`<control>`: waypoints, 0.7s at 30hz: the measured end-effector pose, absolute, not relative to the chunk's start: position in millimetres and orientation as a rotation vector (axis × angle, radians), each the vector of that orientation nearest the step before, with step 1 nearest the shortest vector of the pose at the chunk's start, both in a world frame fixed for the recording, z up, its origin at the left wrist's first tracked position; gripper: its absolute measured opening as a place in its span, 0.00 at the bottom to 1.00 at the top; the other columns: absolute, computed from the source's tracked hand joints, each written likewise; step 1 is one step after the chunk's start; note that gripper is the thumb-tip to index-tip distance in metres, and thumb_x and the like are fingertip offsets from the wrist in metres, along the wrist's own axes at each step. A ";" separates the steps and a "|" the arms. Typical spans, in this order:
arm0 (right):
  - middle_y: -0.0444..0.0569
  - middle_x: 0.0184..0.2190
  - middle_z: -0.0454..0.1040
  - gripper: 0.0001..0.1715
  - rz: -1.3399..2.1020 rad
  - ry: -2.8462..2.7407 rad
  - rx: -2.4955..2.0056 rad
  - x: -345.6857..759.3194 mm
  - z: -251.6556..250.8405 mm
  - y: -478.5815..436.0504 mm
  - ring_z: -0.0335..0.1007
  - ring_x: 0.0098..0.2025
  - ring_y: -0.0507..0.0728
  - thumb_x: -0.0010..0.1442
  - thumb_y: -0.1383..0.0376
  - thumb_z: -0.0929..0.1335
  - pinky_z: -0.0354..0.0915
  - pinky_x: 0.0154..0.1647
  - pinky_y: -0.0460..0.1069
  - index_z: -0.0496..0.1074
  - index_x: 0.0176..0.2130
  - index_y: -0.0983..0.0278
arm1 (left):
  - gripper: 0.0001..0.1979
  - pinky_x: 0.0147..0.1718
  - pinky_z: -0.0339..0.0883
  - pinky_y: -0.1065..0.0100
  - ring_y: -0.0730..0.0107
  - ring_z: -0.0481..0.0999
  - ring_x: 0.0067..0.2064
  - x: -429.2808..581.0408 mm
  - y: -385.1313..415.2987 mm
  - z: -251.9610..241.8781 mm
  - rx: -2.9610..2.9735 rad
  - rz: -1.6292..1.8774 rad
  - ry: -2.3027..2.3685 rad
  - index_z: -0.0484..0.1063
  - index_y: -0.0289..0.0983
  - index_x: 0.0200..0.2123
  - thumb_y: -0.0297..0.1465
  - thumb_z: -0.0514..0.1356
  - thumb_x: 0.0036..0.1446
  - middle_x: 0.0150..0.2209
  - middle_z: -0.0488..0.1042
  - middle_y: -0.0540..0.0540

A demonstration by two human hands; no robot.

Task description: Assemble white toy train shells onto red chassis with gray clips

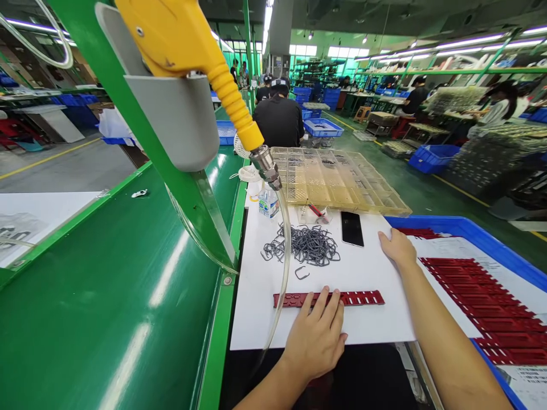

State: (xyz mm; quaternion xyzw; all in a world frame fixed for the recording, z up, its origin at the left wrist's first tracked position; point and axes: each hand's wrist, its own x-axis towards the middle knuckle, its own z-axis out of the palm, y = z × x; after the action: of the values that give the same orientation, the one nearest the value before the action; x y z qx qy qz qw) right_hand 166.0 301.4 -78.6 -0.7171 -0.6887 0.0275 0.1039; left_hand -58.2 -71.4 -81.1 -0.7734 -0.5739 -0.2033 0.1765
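Risks, L to R: clear hose hangs from yellow air nozzle parked in grey holder and drapes down over white board, crossing L end of red strip. It could be snagged by the L forearm, so the nozzle gets tugged or the strip nudged. Strip lies flat across near part of board. L hand is laid over its L-centre, fingers open and spread, tips on strip, nothing gripped. Strip is only pinned, so it could be skewed if pressure is uneven. Pile of grey clips is heaped just behind strip, w/ one stray clip lying apart between pile and strip. Clips look tangled, so several could be dragged out together or scattered off board. Phone sits just R of pile and could be knocked. R hand is rested palm-down at board's R edge beside blue bin, fingers open, nothing held. Surroundings, L to R: green conveyor runs along L side; small bottle stands behind hose; clear compartment tray sits at board's far end; more red strips are laid in rows in bin. A co-worker in black is seated farther down the line, back turned. In the way: hose on L approach to strip; pile and stray clip between strip and tray.
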 end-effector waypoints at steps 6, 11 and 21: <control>0.74 0.68 0.74 0.39 0.095 -2.039 -2.128 164.1 -74.7 298.1 0.75 0.68 0.79 0.77 0.47 0.59 0.72 0.67 0.69 0.71 0.69 0.72 | 0.28 0.69 0.57 0.47 0.46 0.71 0.72 -57.9 -72.3 -82.0 -2.163 -0.606 -1.649 0.76 0.34 0.68 0.44 0.52 0.80 0.75 0.72 0.37; 0.74 0.70 0.72 0.40 0.121 -2.047 -2.144 162.6 -70.9 296.0 0.74 0.69 0.80 0.78 0.47 0.59 0.70 0.69 0.70 0.70 0.71 0.73 | 0.35 0.74 0.52 0.48 0.46 0.58 0.82 -57.9 -73.2 -81.7 -2.188 -0.560 -1.669 0.64 0.32 0.78 0.48 0.50 0.81 0.82 0.60 0.37; 0.74 0.69 0.73 0.39 0.118 -2.049 -2.139 163.0 -71.0 295.9 0.74 0.69 0.78 0.78 0.47 0.59 0.71 0.68 0.68 0.70 0.70 0.72 | 0.35 0.75 0.52 0.47 0.48 0.62 0.79 -57.2 -71.8 -85.3 -2.186 -0.567 -1.696 0.65 0.30 0.77 0.48 0.47 0.81 0.78 0.67 0.37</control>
State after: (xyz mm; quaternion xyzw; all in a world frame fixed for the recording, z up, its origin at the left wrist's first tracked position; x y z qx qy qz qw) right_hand 163.0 295.9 -71.0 -0.7188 -0.6884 0.0397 0.0885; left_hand -57.2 -71.8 -85.3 -0.7642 -0.5930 -0.1984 0.1580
